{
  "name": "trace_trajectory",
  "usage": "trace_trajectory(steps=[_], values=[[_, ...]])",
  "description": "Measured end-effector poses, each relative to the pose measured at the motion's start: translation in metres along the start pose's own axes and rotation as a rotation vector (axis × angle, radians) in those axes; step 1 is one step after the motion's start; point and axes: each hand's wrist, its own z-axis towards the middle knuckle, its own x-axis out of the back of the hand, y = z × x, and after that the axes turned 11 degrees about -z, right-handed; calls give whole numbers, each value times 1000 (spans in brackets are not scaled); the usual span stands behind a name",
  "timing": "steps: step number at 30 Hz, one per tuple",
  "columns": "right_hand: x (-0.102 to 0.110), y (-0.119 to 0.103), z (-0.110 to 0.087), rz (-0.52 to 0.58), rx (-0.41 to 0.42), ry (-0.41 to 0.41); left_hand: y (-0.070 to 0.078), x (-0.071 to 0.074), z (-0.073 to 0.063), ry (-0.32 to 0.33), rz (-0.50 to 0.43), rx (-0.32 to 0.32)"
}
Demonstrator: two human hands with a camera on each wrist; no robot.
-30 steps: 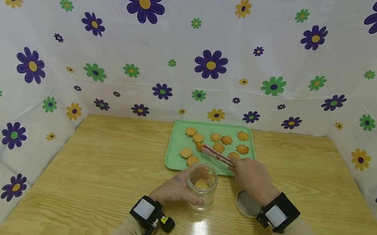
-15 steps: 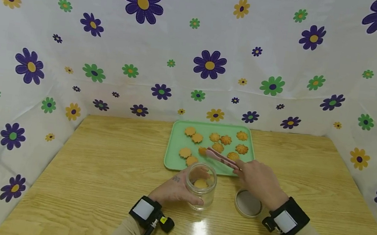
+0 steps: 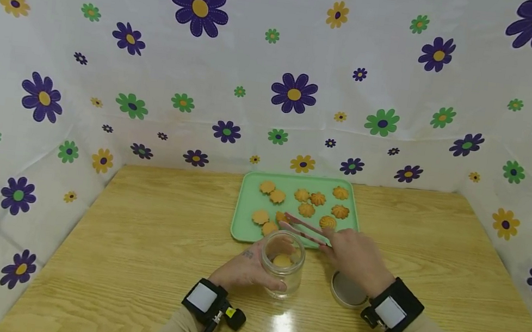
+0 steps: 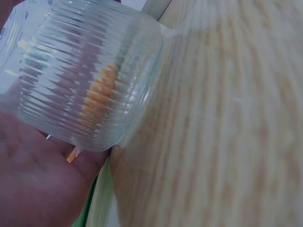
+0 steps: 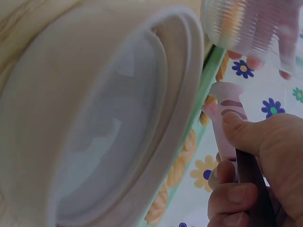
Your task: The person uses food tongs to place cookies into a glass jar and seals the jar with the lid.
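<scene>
A clear ribbed glass jar stands on the table in the head view, gripped round its side by my left hand. One golden cookie lies low inside it. My right hand holds a pair of pink tongs with dark markings and a dark handle. Over the tray the two tong arms are spread apart, their tips right at a small browned cookie behind the jar. The pale green tray carries this cookie and several other flower-shaped ones, such as a swirled cookie.
A round jar lid lies inside up on the table, right of the jar and partly under my right wrist. It fills much of the right wrist view. A white flowered cloth hangs behind the wooden table.
The tong arms were together at the browned cookie and are now spread. Tongs and cookie first shifted right, then slightly nearer to me. The left hand stays on the jar.
</scene>
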Motion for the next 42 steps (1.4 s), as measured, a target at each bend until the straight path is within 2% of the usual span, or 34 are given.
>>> trace_trajectory(steps=[8, 19, 25, 28, 32, 42], values=[[-7, -7, 4, -40, 21, 73, 0, -1, 0, -5, -31, 1], [-9, -5, 2, -64, 20, 92, 0, 0, 2, -4, -13, -18], [-5, -2, -1, -22, 13, 71, -1, -1, 1, 2, -6, -14], [-1, 1, -4, 9, 7, 56, -2, 0, 1, -6, -34, -10], [5, 4, -9, 35, -4, 65, -1, 1, 2, -21, -63, -8], [9, 10, -20, 67, -25, 87, 1, -1, 1, -19, -62, -24]])
